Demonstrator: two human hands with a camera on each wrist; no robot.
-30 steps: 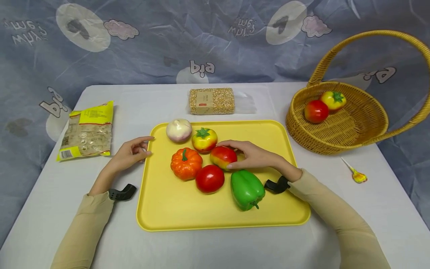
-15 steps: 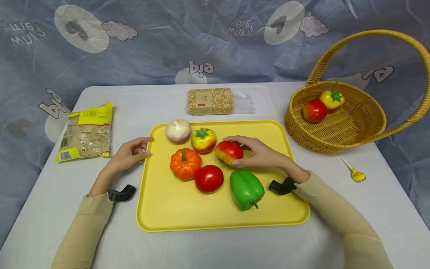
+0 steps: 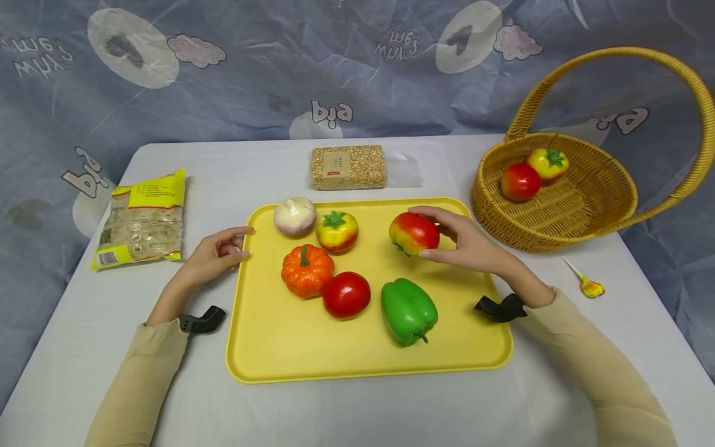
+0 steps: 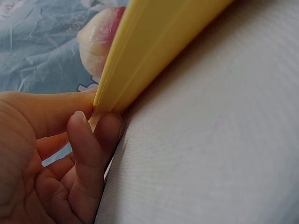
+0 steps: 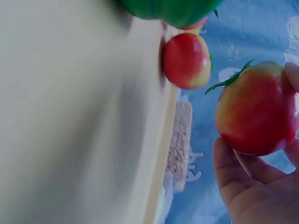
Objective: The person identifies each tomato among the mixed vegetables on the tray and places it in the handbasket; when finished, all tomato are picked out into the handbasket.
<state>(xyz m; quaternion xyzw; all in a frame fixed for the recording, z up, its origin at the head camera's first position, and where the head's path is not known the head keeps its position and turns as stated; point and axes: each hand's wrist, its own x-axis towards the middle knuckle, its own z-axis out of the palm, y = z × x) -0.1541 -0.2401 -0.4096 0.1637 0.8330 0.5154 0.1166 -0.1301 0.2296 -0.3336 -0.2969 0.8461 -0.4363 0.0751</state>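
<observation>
My right hand (image 3: pixel 469 242) holds a red-and-yellow tomato (image 3: pixel 414 234) with a green leafy top between thumb and fingers. In the right wrist view this tomato (image 5: pixel 257 109) shows raised above the tray, tilted with its leaves to one side. My left hand (image 3: pixel 215 257) pinches the left rim of the yellow tray (image 3: pixel 279 369), its thumb and fingers at the edge in the left wrist view. On the tray lie a second red-and-yellow tomato (image 3: pixel 337 232), an orange pumpkin (image 3: pixel 308 271), a red tomato (image 3: pixel 347 295), a green bell pepper (image 3: pixel 409 312) and a white-and-purple turnip-like vegetable (image 3: pixel 294 216).
At the right stands a wicker basket (image 3: pixel 586 208) with a tall handle, holding a red fruit (image 3: pixel 521 182) and a yellow one (image 3: pixel 548 164). A lollipop (image 3: pixel 591 287) lies before it. Behind the tray is a bag of corn kernels (image 3: pixel 363 167); a yellow packet (image 3: pixel 142 217) lies left.
My right hand has lifted the red-and-yellow tomato from among the others and carried it right, towards the basket. My left hand has stayed at the tray's rim.
</observation>
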